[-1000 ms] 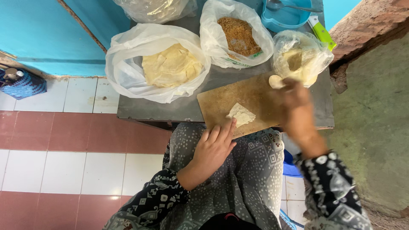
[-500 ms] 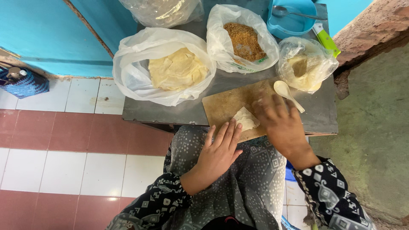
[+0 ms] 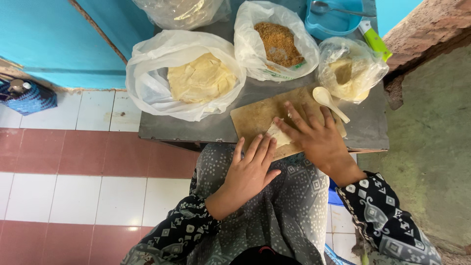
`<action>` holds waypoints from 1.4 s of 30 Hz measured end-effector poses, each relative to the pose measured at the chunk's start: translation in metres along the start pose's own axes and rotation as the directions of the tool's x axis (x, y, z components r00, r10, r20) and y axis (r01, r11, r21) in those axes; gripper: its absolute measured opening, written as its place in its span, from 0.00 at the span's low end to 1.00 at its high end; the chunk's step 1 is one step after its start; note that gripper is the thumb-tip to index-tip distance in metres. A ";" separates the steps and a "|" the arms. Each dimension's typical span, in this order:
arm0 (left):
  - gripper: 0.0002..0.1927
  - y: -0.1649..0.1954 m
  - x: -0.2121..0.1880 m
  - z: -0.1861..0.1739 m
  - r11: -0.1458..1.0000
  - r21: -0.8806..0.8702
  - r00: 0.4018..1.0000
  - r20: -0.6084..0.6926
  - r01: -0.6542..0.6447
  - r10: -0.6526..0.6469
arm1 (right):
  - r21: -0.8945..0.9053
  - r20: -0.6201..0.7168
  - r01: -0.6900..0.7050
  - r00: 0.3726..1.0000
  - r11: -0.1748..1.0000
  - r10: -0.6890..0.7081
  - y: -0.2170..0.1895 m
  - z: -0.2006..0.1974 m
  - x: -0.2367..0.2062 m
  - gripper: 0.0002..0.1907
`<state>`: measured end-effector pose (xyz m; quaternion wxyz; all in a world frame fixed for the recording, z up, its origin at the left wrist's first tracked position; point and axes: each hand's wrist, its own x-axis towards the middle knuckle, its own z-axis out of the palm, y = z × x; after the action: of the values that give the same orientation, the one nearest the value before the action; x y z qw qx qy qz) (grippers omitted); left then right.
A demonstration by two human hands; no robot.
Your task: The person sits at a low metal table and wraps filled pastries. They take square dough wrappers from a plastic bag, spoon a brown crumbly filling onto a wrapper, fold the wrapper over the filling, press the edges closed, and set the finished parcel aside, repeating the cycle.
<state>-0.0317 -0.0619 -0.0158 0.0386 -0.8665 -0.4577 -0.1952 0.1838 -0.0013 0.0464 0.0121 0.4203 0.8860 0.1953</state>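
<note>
A pale folded wrapper (image 3: 275, 133) lies on a brown cutting board (image 3: 255, 117) at the near edge of a grey metal table (image 3: 216, 128). My right hand (image 3: 316, 136) rests flat over the wrapper, fingers spread, touching it. My left hand (image 3: 251, 169) lies open with its fingers at the board's near edge, just beside the wrapper, above my patterned lap. A white spoon (image 3: 329, 102) sits on the board's far right corner.
A white bag of pale dough sheets (image 3: 198, 78) stands at the left, a bag of brown crumbs (image 3: 278, 43) in the middle, a clear bag of pale filling (image 3: 349, 73) at the right. Behind lie a blue bowl with a spoon (image 3: 333, 20) and a green-handled knife (image 3: 375, 40).
My right hand came back from the filling bag, laid the white spoon on the board and settled over the wrapper. My left hand slid forward to the board's edge.
</note>
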 end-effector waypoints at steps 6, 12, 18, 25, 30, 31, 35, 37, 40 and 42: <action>0.42 0.000 0.001 0.000 1.000 -0.008 1.000 0.007 0.007 -0.007 | 0.012 -0.090 -0.149 0.985 0.989 0.149 0.013 0.008 -0.008 0.37; 0.44 -0.002 0.000 -0.001 0.999 -0.050 0.999 -0.032 -0.023 0.022 | 0.540 -0.256 -0.370 0.783 0.756 0.567 0.039 0.027 0.004 0.37; 0.35 -0.004 0.007 0.002 0.927 -0.349 0.990 0.016 0.138 -0.141 | 0.134 0.071 -0.690 0.723 0.712 0.687 0.065 0.041 0.008 0.50; 0.23 -0.009 0.019 0.006 0.844 -0.488 0.951 -0.079 0.224 -0.298 | 0.465 0.032 -0.670 0.666 0.579 0.745 0.044 0.050 -0.012 0.45; 0.13 -0.024 0.038 0.006 0.796 -0.501 0.902 -0.067 0.340 -0.427 | 0.600 -0.199 -0.468 0.699 0.649 0.687 0.054 0.032 0.019 0.42; 0.12 -0.024 0.041 0.005 0.804 -0.475 0.894 -0.074 0.358 -0.442 | 0.627 -0.159 -0.461 0.714 0.628 0.682 0.059 0.032 0.035 0.41; 0.07 -0.019 0.052 0.000 0.814 -0.422 0.881 -0.072 0.399 -0.468 | 0.591 -0.006 -0.526 0.755 0.612 0.656 0.088 0.045 0.122 0.38; 0.06 -0.018 0.058 -0.001 0.806 -0.428 0.880 -0.049 0.409 -0.473 | 0.555 -0.064 -0.477 0.793 0.682 0.606 0.097 0.052 0.155 0.38; 0.06 -0.017 0.064 0.000 0.803 -0.430 0.884 -0.024 0.413 -0.468 | 0.531 -0.323 -0.281 0.805 0.800 0.497 0.098 0.052 0.178 0.36; 0.06 -0.017 0.066 0.004 0.822 -0.413 0.896 -0.033 0.392 -0.444 | 0.661 -0.237 -0.286 0.798 0.694 0.554 0.098 0.052 0.183 0.35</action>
<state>-0.0107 0.0004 0.0034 -0.1518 -0.7201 -0.5841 -0.3424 0.1478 0.2088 0.0588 -0.3568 0.5459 0.7580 -0.0095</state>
